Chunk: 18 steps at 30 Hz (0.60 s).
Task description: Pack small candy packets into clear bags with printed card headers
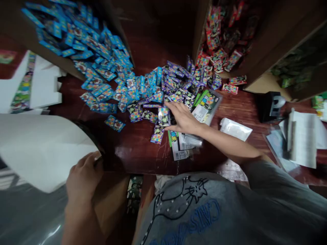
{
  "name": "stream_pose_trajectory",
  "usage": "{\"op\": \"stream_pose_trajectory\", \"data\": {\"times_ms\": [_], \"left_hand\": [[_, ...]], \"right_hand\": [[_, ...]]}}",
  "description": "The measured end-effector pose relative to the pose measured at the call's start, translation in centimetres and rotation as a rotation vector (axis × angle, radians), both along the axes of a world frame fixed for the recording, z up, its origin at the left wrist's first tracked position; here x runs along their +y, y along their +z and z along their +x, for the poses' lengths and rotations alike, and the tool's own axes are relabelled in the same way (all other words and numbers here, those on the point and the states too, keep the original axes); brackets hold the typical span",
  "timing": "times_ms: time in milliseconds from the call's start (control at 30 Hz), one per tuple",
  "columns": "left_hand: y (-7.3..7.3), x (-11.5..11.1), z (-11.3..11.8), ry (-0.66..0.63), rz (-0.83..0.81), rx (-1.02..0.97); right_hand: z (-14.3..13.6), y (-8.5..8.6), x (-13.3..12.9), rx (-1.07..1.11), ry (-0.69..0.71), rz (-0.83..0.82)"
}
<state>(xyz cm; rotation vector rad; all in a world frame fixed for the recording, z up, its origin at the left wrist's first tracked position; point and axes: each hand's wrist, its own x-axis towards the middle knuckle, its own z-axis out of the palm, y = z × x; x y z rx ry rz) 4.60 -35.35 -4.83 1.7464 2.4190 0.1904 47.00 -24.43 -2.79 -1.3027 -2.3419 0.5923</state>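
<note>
My right hand (186, 119) reaches over the small purple packets (176, 76), its thumb and fingers spread on either side of one purple packet (164, 116). Another purple packet (157, 134) lies just below the thumb. Partly under this hand are flat printed plastic bags (208, 105) in green and black, with white labels. My left hand (82, 175) is curled at the right edge of a large white sheet (43, 146). What its fingers close on is hidden. A heap of blue packets (102, 73) meets the purple ones on the dark red table (135, 153).
Cardboard boxes stand at the back, with red packets (217, 51) spilling from one. To the right are a black tape dispenser (270, 106), a clear plastic packet (235, 129) and a paper stack (302, 137). An open carton (112, 204) sits below the table's front edge.
</note>
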Motion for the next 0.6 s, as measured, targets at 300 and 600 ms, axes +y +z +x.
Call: {"op": "stream_pose_trajectory", "data": {"times_ms": [300, 600], "left_hand": [[-1.6, 5.4, 11.3, -0.172, 0.047, 0.042], [4.8, 5.4, 22.2, -0.184, 0.234, -0.789]], "right_hand": [[4.7, -0.4, -4.5, -0.4, -0.381, 0.068], [11.0, -0.2, -15.0, -0.19, -0.232, 0.406]]}}
